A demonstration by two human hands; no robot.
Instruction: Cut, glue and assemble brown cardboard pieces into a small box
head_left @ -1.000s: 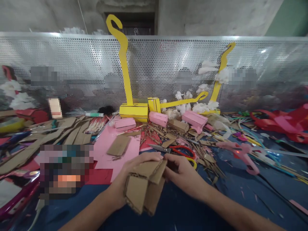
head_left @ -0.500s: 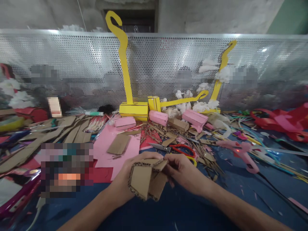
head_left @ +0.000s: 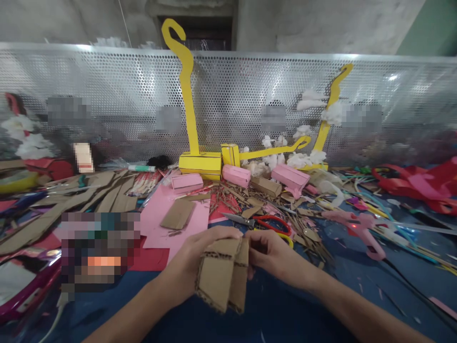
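Note:
A small folded cardboard box (head_left: 216,281) with rough corrugated edges is held up over the blue table. My left hand (head_left: 194,257) wraps its far left side, its fingertips mostly hidden behind the cardboard. Fingers of my right hand (head_left: 271,252) pinch the right-hand flap of the same box. Just beyond my hands lie scissors (head_left: 264,223) with red and yellow handles. On pink paper (head_left: 153,228) to the left rests a flat cardboard piece (head_left: 177,213).
A pink glue gun (head_left: 360,227) with a lit red light lies at the right. Yellow hooked stands (head_left: 200,164) and pink boxes (head_left: 235,176) line the back, before a perforated metal panel (head_left: 232,95). Cardboard strips (head_left: 78,195) cover the left; scraps (head_left: 310,238) litter the middle.
The box has tilted and shifted slightly right and down, and its right flap now sits closer against the top. Both hands stay on it. The whole view has shifted slightly.

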